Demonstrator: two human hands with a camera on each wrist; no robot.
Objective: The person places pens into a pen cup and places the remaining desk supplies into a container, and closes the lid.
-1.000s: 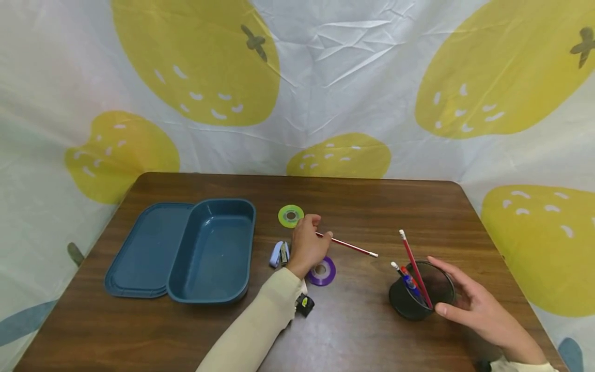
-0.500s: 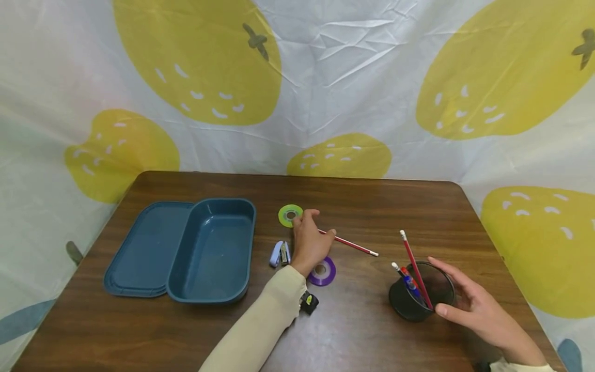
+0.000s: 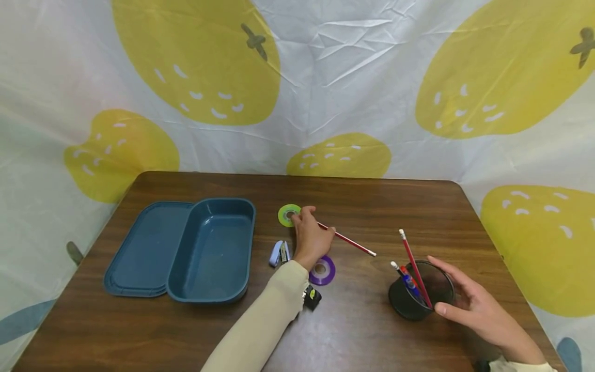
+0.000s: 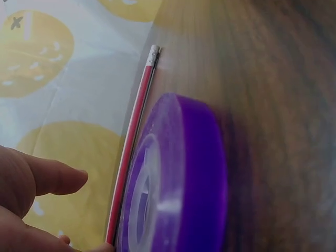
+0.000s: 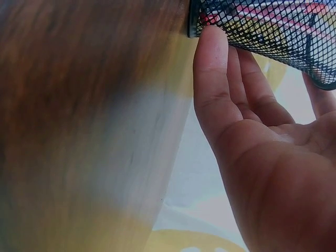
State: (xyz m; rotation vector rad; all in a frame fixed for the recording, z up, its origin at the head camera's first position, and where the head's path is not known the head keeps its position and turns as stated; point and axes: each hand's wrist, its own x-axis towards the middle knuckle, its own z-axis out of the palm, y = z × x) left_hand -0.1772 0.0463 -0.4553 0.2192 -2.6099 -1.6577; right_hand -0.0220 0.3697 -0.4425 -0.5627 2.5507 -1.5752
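My left hand point(image 3: 312, 237) reaches over a red-and-white pencil point(image 3: 355, 244) lying on the table. In the left wrist view a fingertip meets the pencil's near end, while another finger stands apart from it. A purple tape roll point(image 4: 202, 173) lies just beside this hand, and a green tape roll point(image 3: 283, 219) sits at its fingertips. On the right, a black mesh pencil cup point(image 3: 403, 302) holds a red pencil point(image 3: 409, 251), a second white-tipped pencil and a blue pen point(image 3: 410, 285). My right hand point(image 3: 483, 312) grips this cup, thumb in front and fingers round the far side.
A small light-blue stapler point(image 3: 276, 254) lies left of my left wrist. Farther left stands a blue plastic box point(image 3: 251, 248), its lid point(image 3: 144, 253) flat on the table beside it. A fruit-print curtain point(image 3: 344, 93) hangs behind the wooden table point(image 3: 362, 204).
My left hand has shifted slightly forward, away from me. The loose pencil has turned a little, its far-left part moving toward the back. The right hand and cup stay put.
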